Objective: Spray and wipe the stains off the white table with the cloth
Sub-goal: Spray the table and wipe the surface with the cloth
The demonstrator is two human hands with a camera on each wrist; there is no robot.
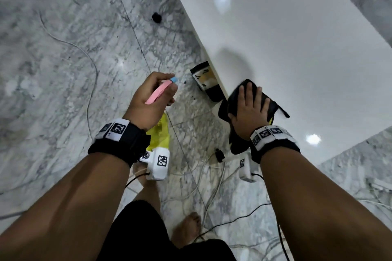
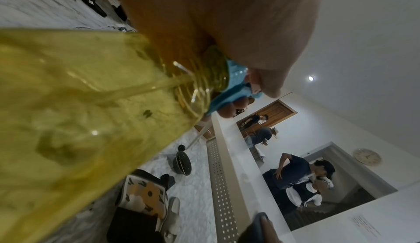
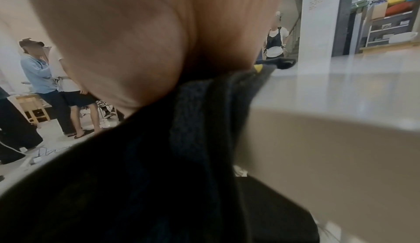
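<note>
My left hand (image 1: 148, 99) grips a spray bottle (image 1: 161, 133) with a yellow body and a pink and blue spray head (image 1: 161, 90), held over the floor left of the table. The yellow body fills the left wrist view (image 2: 79, 121). My right hand (image 1: 250, 106) lies with spread fingers on a dark cloth (image 1: 235, 95) at the near corner of the white table (image 1: 297, 38); part of the cloth hangs over the edge. In the right wrist view the cloth (image 3: 181, 157) drapes under my palm beside the table edge (image 3: 341, 121). No stains show on the tabletop.
Grey marble floor (image 1: 63, 59) lies left of the table. A black and yellow bag (image 1: 206, 80) sits under the table edge. Cables (image 1: 212, 197) trail on the floor near my bare feet. Other people stand in the room (image 3: 45, 85).
</note>
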